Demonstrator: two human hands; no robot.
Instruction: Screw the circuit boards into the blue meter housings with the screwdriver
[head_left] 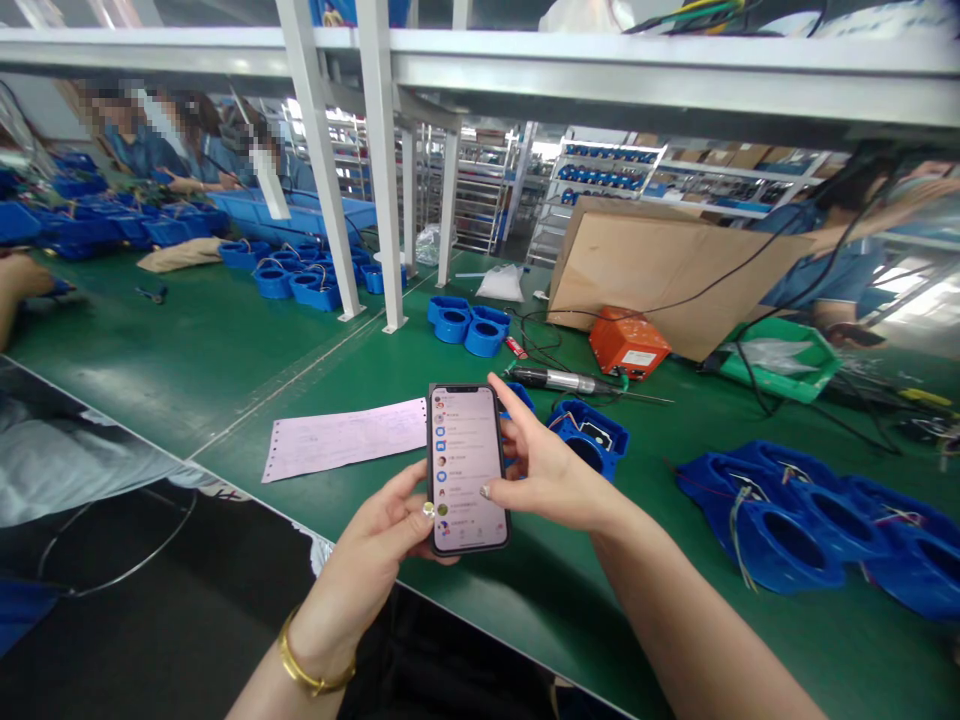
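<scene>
while the left hand (379, 535) cradles the phone (466, 468) from 7 o'clock, grip wrapped round it, screen up over the bench (225, 370), right hand (544, 465) steadies its 3 o'clock edge, fingers pinching.

1. L hand (382, 530): forearm up from bottom edge, palm up, fingers curled, thumb bent inward.
2. R hand (544, 465): forearm in from lower right, wrist bent, fingers extended up, thumb pointing left.
3. Hands close together, not touching each other.
</scene>
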